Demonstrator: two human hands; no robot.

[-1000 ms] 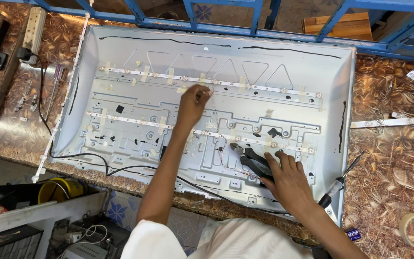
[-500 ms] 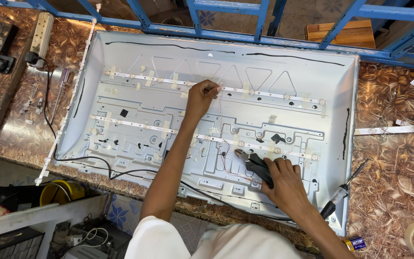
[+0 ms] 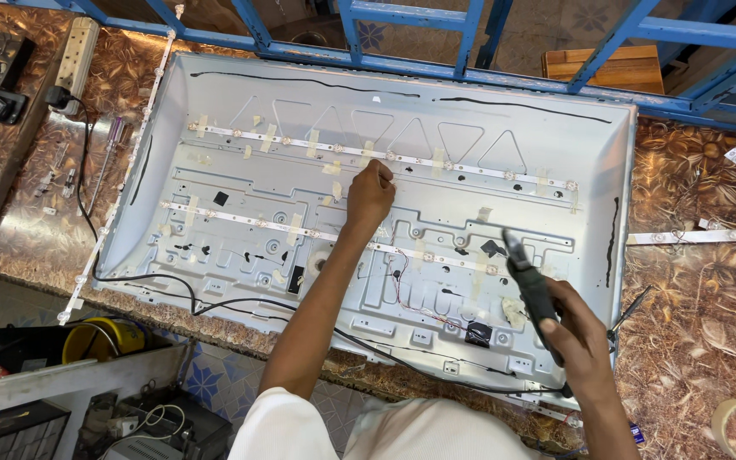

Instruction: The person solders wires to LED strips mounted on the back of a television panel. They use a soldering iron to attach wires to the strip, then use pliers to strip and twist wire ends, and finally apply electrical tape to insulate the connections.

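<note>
- The metal back panel [image 3: 368, 111] lies flat on the counter [image 3: 709, 341]; it looks thin, stiff and sharp-edged, best held at its rim.
- Left hand [image 3: 370, 194] pinches the upper light strip [image 3: 385, 156] near the panel's middle; the strip looks light, bendy and fragile.
- Right hand [image 3: 577, 328], fingers closed around black pliers [image 3: 531, 285], now sits higher over the panel's lower right than half a second ago.

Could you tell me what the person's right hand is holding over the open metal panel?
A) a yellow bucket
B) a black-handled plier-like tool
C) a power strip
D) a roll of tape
B: the right hand grips a black-handled tool whose tip points up over the panel.
</note>
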